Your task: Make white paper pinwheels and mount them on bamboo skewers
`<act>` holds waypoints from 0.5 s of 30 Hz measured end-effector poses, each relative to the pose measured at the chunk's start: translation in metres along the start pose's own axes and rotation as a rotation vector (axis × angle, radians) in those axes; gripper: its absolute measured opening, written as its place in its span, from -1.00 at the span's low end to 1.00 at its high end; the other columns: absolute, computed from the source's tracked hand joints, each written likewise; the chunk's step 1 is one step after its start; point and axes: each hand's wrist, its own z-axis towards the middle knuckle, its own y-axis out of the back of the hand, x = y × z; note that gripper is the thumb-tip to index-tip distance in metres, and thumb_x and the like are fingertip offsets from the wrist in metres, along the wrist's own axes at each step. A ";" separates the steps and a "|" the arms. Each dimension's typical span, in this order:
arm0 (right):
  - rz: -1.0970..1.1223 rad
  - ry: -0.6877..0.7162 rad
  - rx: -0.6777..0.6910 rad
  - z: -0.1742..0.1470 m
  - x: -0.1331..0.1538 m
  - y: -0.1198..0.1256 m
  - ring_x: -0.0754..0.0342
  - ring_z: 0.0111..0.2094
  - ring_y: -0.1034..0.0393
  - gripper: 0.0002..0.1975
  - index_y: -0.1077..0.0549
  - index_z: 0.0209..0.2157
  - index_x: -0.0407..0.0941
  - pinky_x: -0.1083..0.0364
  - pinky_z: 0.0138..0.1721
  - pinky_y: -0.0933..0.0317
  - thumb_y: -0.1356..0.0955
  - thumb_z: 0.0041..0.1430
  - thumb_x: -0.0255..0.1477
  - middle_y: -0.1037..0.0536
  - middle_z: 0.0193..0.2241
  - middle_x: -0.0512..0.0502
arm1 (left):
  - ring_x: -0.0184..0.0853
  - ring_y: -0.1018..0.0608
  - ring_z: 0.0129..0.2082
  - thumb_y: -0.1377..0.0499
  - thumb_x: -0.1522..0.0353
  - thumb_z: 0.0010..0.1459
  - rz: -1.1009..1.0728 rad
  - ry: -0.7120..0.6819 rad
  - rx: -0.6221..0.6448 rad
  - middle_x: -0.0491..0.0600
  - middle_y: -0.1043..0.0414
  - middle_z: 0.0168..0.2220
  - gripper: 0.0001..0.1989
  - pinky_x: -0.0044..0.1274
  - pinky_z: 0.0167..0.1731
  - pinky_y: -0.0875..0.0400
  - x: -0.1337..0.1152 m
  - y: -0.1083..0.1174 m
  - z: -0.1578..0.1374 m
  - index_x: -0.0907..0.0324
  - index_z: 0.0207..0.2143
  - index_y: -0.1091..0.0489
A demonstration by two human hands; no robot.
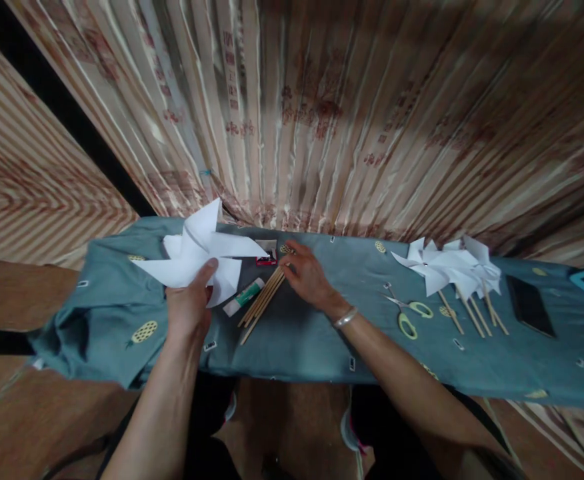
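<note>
Your left hand (190, 301) grips a white paper pinwheel (198, 248), thumb near centre. Your right hand (308, 275) has fingertips at the wooden sticks' (263, 301) upper ends; contact unclear. Glue tube (243, 297) between both hands' fingers. Red box (267, 255) just left of right fingertips. Scissors (404, 305) right of those fingers; pinwheels on sticks (438, 268), phone (529, 305) farther right.

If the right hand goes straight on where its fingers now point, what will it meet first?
Beyond the wooden sticks at its fingertips, the right hand would probably meet the small red box first; its height above the cloth is unclear.
</note>
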 end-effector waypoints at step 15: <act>-0.570 0.066 0.387 0.077 0.019 -0.021 -0.28 0.23 -0.09 -0.72 -0.57 -0.14 -0.29 -0.13 0.12 -0.16 -0.30 0.15 -0.53 -0.36 0.13 -0.47 | -0.34 -0.61 -0.26 -0.38 0.51 -0.23 -0.093 -0.012 0.062 -0.06 -0.59 -0.29 -0.66 -0.56 -0.26 -0.53 -0.007 0.010 0.001 0.18 -0.30 -0.51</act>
